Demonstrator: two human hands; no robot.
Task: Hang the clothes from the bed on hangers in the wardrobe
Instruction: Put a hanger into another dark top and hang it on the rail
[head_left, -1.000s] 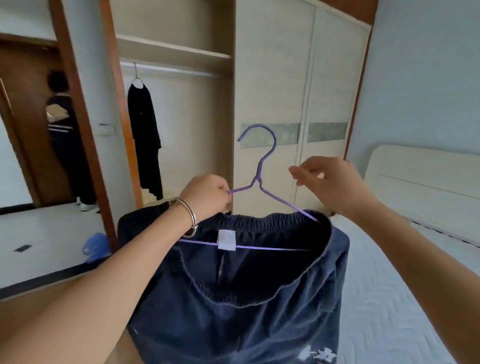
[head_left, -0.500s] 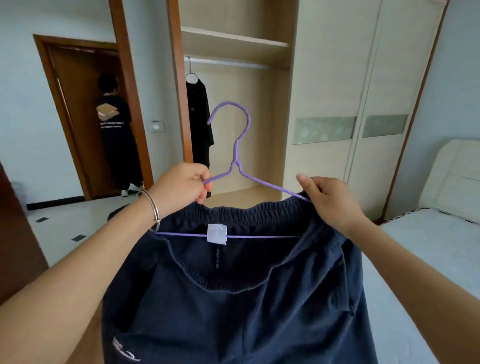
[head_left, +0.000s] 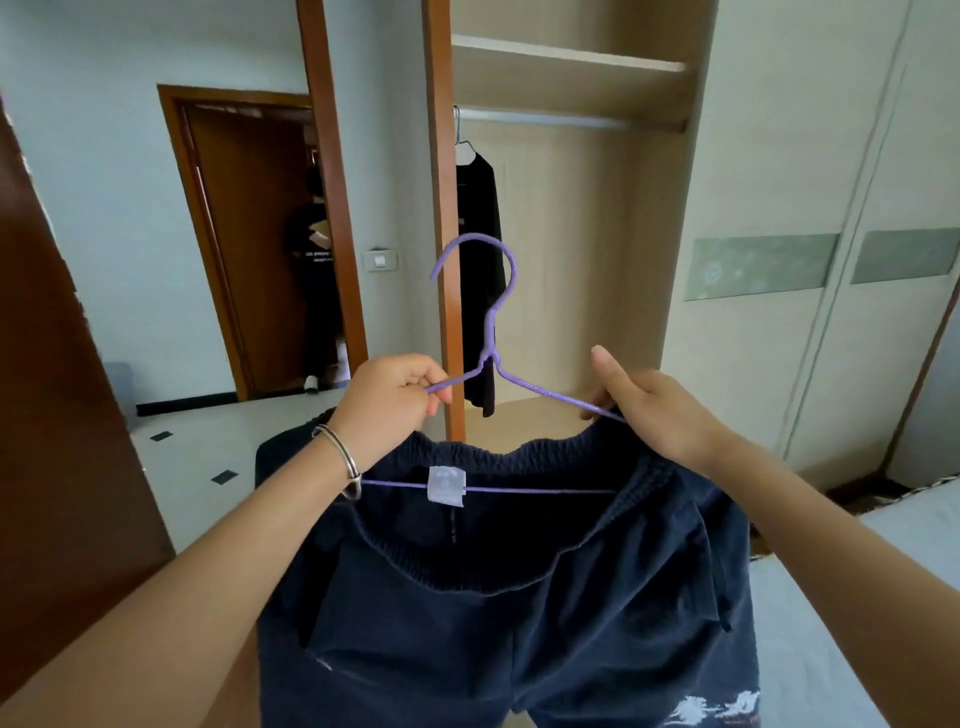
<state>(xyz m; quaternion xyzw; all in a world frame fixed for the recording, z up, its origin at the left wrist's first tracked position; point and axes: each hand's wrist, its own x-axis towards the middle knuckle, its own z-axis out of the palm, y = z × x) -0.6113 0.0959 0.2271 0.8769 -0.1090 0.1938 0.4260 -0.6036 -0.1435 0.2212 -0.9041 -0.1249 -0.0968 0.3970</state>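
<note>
Nearest, filling the view from five to seven o'clock, a navy garment (head_left: 519, 613) with an elastic waistband hangs on a purple hanger (head_left: 491, 332). Its waistband is drawn over the hanger's right shoulder, and the bottom bar crosses the open waist behind a white label (head_left: 445, 486). The bed (head_left: 841, 623) lies at four o'clock, with no other clothes showing on the visible part.

The left hand (head_left: 387, 400), a bracelet (head_left: 340, 460) on its wrist, pinches the left shoulder wire between curled fingers and thumb. The right hand (head_left: 654, 410) has its fingers curled under the right shoulder wire where the waistband meets it, with the thumb raised clear. Both hands carry the load, and the hook stands upright at the centre, opening toward nine o'clock.

Beyond, the open wardrobe (head_left: 587, 270) stands at twelve to one o'clock. Its rail (head_left: 545, 117) runs under a shelf (head_left: 566, 57), and one black garment (head_left: 480, 249) hangs at the rail's left end. At ten o'clock, farthest off, a person (head_left: 314, 270) stands in a doorway.

The garment looks dressed on its hanger, so the step in hand is the carry to the rail. The next move likely calls for lifting the hook above rail height and then lowering it onto the bare stretch to the right of the black garment. The left side seems less secured, so the fabric could slide if the hanger tips.
</note>
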